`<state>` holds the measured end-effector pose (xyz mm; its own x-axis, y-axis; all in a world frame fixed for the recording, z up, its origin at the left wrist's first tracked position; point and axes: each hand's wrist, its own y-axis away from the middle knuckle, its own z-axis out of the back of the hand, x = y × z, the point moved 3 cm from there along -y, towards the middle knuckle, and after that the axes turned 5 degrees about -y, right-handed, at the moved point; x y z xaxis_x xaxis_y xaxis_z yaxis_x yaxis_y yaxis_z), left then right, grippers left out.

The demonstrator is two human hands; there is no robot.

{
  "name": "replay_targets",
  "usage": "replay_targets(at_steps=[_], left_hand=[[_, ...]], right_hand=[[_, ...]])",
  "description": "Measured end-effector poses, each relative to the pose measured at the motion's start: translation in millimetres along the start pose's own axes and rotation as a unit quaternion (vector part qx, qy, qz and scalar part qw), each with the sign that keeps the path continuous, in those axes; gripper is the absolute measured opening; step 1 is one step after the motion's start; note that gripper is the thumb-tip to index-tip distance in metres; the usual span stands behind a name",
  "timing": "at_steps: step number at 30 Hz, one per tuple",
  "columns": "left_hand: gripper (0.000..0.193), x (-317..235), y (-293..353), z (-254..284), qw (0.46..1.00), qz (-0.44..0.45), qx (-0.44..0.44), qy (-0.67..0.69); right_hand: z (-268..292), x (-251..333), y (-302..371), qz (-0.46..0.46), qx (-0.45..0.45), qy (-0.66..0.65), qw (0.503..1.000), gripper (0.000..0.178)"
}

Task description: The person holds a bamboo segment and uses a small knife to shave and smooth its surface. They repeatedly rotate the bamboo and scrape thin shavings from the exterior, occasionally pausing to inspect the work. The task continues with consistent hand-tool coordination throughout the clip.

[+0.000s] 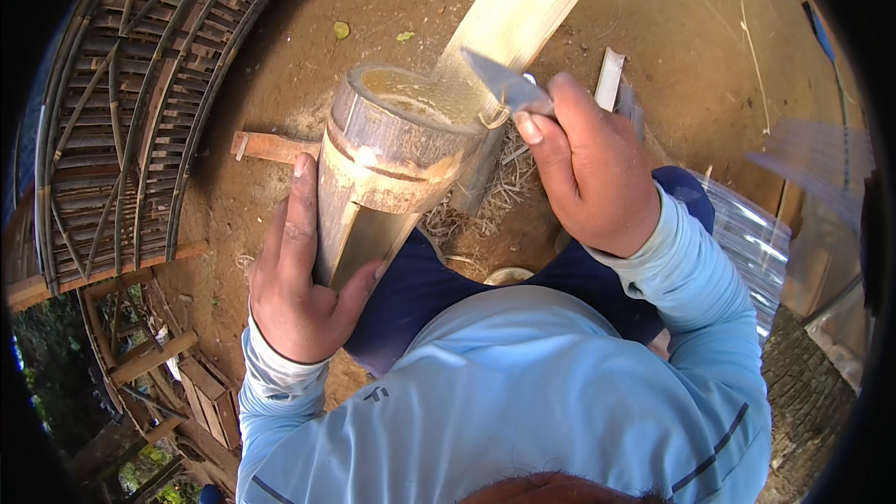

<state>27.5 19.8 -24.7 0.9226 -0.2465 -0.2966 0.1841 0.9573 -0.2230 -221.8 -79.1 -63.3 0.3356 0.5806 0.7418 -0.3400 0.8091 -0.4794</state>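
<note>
A thick section of bamboo point(383, 154) is tilted in front of me, its hollow mouth facing up and away. A pale scraped band rings it below the rim, and a flat cut runs down its near side. My left hand point(301, 275) grips its lower part, thumb on the near side and fingers along the left. In my right hand point(597, 168) is a knife point(504, 84), its handle mostly hidden in my closed fingers. The blade points up and left, close to the right side of the bamboo's rim. A small curled shaving point(495, 118) shows beneath the blade.
A pale plank point(523, 5) extends away beyond the bamboo. Thin shavings point(490, 205) litter the dirt floor. At left stands a slatted bamboo structure point(131, 112), with a wooden box point(210, 401) below it. Clear plastic sheeting point(747, 233) and a rough log point(807, 401) lie at right.
</note>
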Motion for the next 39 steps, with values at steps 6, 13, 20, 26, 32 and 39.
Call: replay_targets(at_steps=[6,13,20,26,32,39], left_hand=[[0.109,-0.9,-0.2,-0.1,1.0,-0.01,-0.001,-0.005],[0.107,-2.1,-1.4,0.2,1.0,-0.015,-0.004,-0.016],[0.107,1.2,-0.1,0.3,1.0,0.007,0.003,0.0],[0.106,0.1,0.0,0.1,1.0,0.011,-0.001,0.004],[0.107,1.6,-0.9,0.1,1.0,0.001,-0.003,-0.005],[0.107,-1.3,2.2,-1.0,1.0,0.02,-0.003,0.006]], right_hand=[[12.5,0.2,-14.1,-0.056,-0.021,-0.01,0.998,0.017],[9.0,1.8,-14.9,0.008,-0.014,0.006,1.0,0.017],[-9.8,-2.2,5.7,0.005,0.042,-0.049,0.998,0.016],[1.6,3.3,-1.6,-0.026,0.058,-0.011,0.998,0.015],[-7.2,-0.8,2.8,-0.002,0.069,-0.029,0.997,0.017],[-7.2,-4.7,1.6,-0.059,0.113,-0.137,0.982,0.022]])
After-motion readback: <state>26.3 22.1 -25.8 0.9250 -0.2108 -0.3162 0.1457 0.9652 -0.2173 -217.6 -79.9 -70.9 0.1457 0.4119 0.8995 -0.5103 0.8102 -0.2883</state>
